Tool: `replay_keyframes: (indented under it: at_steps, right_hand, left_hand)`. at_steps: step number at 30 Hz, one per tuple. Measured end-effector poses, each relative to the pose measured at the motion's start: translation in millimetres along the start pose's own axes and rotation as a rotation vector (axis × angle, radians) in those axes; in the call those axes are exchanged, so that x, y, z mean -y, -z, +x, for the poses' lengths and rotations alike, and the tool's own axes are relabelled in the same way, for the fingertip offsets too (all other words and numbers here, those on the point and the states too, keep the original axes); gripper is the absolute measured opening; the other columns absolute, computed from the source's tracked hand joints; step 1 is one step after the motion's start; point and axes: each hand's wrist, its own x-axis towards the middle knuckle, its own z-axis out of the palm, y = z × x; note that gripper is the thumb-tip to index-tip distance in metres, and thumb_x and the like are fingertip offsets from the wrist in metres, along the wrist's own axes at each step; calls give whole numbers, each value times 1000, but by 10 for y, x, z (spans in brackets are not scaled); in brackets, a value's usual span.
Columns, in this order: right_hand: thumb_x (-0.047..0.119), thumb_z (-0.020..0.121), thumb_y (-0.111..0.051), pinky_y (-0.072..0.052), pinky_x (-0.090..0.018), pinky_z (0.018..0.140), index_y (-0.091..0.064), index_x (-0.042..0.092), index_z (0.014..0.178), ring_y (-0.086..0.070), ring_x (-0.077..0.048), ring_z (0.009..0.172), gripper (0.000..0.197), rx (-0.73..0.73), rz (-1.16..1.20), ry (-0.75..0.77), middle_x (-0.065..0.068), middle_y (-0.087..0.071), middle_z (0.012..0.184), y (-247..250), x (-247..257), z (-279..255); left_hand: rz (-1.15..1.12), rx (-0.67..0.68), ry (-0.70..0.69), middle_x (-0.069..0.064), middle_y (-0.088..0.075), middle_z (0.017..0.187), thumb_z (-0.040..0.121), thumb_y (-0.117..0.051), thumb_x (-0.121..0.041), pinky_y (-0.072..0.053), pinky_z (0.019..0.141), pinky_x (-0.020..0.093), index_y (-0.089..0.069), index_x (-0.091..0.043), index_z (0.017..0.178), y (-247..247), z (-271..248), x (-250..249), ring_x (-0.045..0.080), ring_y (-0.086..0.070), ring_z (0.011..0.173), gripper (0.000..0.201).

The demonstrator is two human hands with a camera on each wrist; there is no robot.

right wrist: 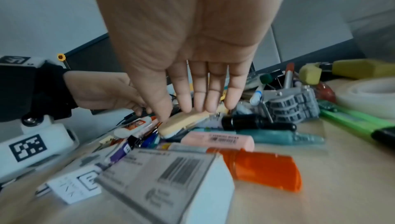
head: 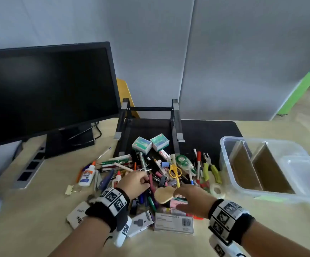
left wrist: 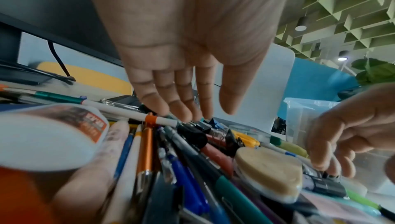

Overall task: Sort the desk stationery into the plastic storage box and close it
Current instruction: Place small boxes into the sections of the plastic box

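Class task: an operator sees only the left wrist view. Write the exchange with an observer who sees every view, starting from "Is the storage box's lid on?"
Observer: No. The head view shows the plastic storage box open, with its lid lying at its right end.
Operator: Anything inside yet?
Observer: Only cardboard dividers show; no stationery is visible in it.
Operator: What lies on the pile's near edge?
Observer: A white barcode box, with an orange item beside it.

You're at an office desk: a dark monitor (head: 44,89) stands beyond your left hand (head: 134,183), grey partition panels (head: 243,52) rise behind the desk, and a laptop stand (head: 148,123) sits ahead of both your hands.
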Motion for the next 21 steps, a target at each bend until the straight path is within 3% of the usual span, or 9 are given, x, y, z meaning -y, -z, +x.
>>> replay_keyframes:
  at_steps: [2, 4, 7, 9, 12, 14, 16, 21]
  right_hand:
    - [38, 85, -60, -46, -30, 97, -52, 27, 125, -53, -13, 110, 42, 59, -6, -5, 4, -53, 125, -43, 9, 4]
    - [42, 82, -63, -47, -32, 96, -52, 26, 125, -53, -15, 110, 46, 103, -32, 44, 3, -53, 125, -107, 44, -23]
    - [42, 80, -67, -46, -33, 93, -52, 22, 122, -52, -19, 111, 49, 166, -47, 74, 1, -53, 123, -171, 86, -44]
    - [42, 79, -68, -46, -33, 92, -49, 21, 124, -51, -21, 111, 53, 173, -99, 81, 0, -53, 123, -189, 121, -62]
    - [40, 79, -68, -45, -34, 90, -44, 18, 128, -51, -23, 112, 59, 182, -197, 106, -3, -51, 125, -216, 181, -71]
    - [38, 79, -67, -46, -35, 88, -44, 16, 129, -51, -24, 111, 59, 195, -221, 95, -4, -51, 124, -214, 210, -67]
    - [38, 78, -68, -46, -35, 86, -45, 15, 127, -52, -23, 108, 59, 203, -226, 85, -5, -53, 121, -200, 243, -61]
    - [40, 73, -73, -47, -34, 83, -48, 14, 123, -55, -23, 102, 62, 190, -209, 51, -4, -57, 115, -160, 253, -68]
  left_hand:
    - [27, 92, -19, -10, -59, 89, 88, -60, -35, -34, 101, 35, -65, -22, 100, -32, -2, 47, 12, -55, 93, 18]
    - [26, 192, -33, -13, -61, 86, 84, -64, -41, -30, 105, 37, -66, -26, 93, -66, -50, 84, 9, -56, 90, 18]
    - [56, 334, -29, -12, -61, 86, 79, -70, -40, -45, 84, 25, -66, -24, 87, -114, -113, 95, 8, -58, 87, 19]
    - [80, 410, -35, -13, -57, 83, 77, -74, -37, -44, 73, 20, -61, -26, 83, -126, -159, 86, 6, -56, 82, 18]
    - [110, 511, -8, -11, -56, 85, 73, -77, -38, -44, 74, 23, -60, -20, 98, -141, -230, 59, 9, -54, 84, 35]
    - [164, 532, 0, -7, -57, 95, 70, -79, -43, -44, 76, 26, -57, -17, 109, -147, -263, 50, 11, -54, 88, 51]
    - [263, 521, -17, -6, -55, 95, 68, -77, -50, -42, 71, 27, -54, -18, 105, -164, -314, 37, 13, -52, 85, 54]
    - [387, 382, -5, -5, -54, 85, 69, -67, -49, -39, 62, 28, -50, -22, 89, -248, -420, 24, 15, -53, 78, 37]
